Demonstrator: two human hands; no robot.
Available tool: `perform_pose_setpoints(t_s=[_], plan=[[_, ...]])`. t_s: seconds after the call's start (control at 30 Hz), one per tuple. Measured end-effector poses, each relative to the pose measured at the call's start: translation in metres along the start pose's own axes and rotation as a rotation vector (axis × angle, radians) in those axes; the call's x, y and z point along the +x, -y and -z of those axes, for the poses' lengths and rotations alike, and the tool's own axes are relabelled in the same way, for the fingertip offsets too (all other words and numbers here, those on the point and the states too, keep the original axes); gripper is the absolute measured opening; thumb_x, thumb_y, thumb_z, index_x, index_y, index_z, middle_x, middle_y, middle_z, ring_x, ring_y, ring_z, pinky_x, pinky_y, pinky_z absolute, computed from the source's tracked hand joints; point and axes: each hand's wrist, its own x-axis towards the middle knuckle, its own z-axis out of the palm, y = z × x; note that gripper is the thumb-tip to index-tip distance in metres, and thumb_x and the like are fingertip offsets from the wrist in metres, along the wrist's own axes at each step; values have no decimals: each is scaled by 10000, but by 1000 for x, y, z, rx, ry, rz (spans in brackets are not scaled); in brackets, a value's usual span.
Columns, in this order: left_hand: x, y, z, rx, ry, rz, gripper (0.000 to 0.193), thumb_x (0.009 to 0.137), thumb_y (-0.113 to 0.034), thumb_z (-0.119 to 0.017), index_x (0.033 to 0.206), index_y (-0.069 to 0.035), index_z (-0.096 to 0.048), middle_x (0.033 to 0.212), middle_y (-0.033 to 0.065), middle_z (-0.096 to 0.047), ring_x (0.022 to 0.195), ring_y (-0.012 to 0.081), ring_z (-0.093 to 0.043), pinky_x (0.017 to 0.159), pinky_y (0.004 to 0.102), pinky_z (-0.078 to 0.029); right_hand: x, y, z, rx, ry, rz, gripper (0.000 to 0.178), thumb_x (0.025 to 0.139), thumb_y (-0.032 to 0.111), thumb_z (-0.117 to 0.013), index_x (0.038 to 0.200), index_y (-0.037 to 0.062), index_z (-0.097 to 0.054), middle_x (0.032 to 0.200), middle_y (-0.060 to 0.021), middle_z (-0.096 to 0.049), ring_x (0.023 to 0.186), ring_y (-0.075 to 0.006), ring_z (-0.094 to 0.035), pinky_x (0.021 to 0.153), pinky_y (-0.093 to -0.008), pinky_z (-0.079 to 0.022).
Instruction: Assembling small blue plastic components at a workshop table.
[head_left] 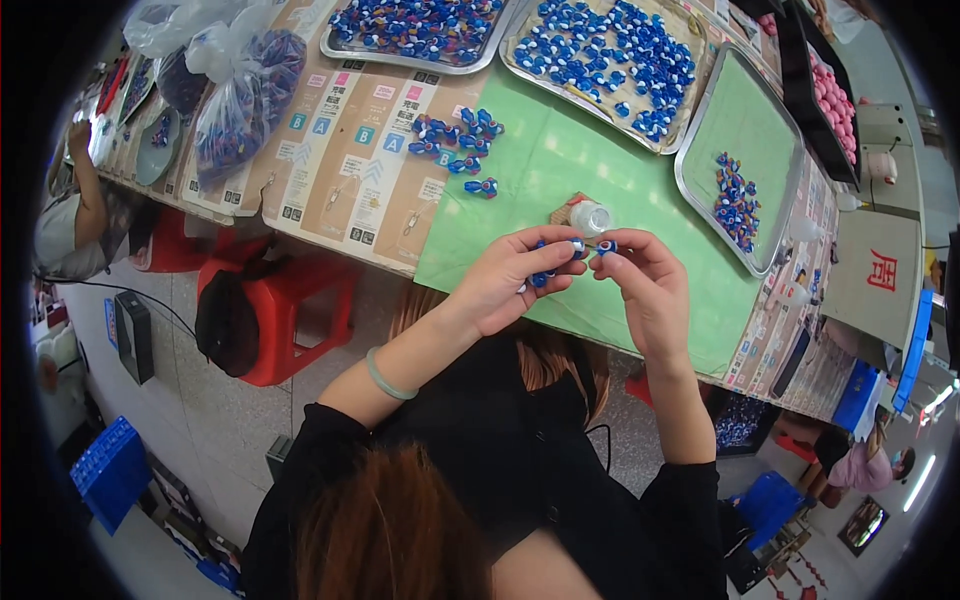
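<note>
My left hand curls round several small blue-and-white plastic figure parts, one held up between thumb and fingertips. Close beside it, my right hand pinches a small blue part between thumb and forefinger. Whether the two raised parts touch cannot be made out. Just beyond my fingertips stands a small clear jar with a whitish look, against a brown piece. Farther left, a loose group of blue figures with red bits lies across the edge of the green sheet.
Metal trays of blue parts stand at the back and far left; another tray is at right. A filled plastic bag sits left on printed cardboard. A black bin holds pink pieces. Red stools stand below. Other people are nearby.
</note>
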Motion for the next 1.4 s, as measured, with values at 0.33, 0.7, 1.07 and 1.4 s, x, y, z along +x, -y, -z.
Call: perform_pose_setpoints(t_s=[0.33, 0.7, 1.07, 1.4], plan=[[-13, 2, -13, 537, -48, -314, 173, 807, -30, -586, 977, -2, -605, 811, 44, -602, 653, 65, -542, 511, 169, -423, -12, -4, -5, -282, -8, 115, 155, 782, -43, -583, 936, -47, -582, 914, -82, -573, 822, -112, -562, 728, -227, -458], [-18, 4, -18, 761, -51, -413, 139, 788, -13, -602, 920, -10, -642, 785, 36, -618, 617, 48, -530, 455, 165, -393, -25, -13, -4, -409, -66, 253, 154, 765, -92, -579, 913, -53, -595, 910, -86, -551, 831, -137, -567, 739, -229, -467], [-9, -44, 46, 1605, -326, -898, 217, 781, -96, -609, 992, -48, -619, 821, 9, -558, 682, 61, -504, 482, 179, -376, 6, 13, 57, -816, -268, 318, 299, 779, 47, -609, 1073, 24, -560, 916, -64, -590, 781, -112, -570, 686, -235, -454], [-24, -48, 15, -32, -176, -82, 327, 884, -130, -486, 1184, -6, -445, 991, 73, -538, 610, 54, -445, 417, 153, -354, 122, 10, 185, -1650, -567, 471, 266, 777, 232, -596, 901, -2, -623, 806, -162, -622, 755, -288, -584, 682, -367, -457]])
